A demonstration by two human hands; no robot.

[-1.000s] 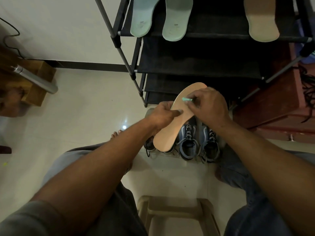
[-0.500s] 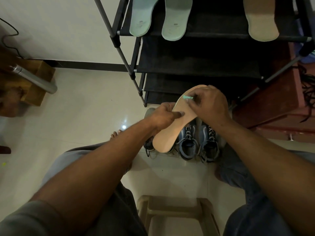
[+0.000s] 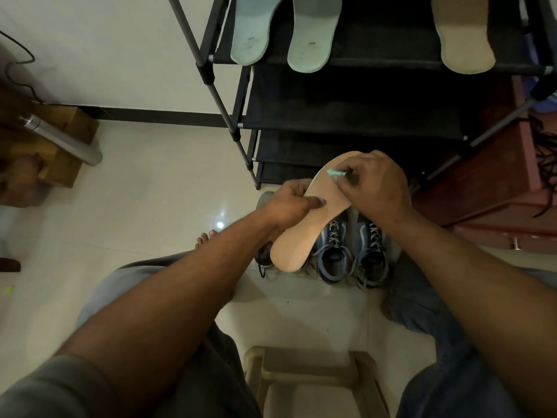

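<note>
Holding insole (image 3: 301, 233) over shoes (image 3: 352, 254)
Left hand (image 3: 287, 205) clamps its 9 o'clock edge; right hand (image 3: 376, 185) pinches a green stick (image 3: 334, 173) at its toe; bare floor (image 3: 150, 224) at 9 o'clock.

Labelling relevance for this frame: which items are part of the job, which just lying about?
In the job: tan insole, gripped by left hand; small green tool, pinched by right hand at its far end.
Lying about: blue sneakers, green insoles and beige insole on shoe rack, plastic stool, steel flask.
</note>
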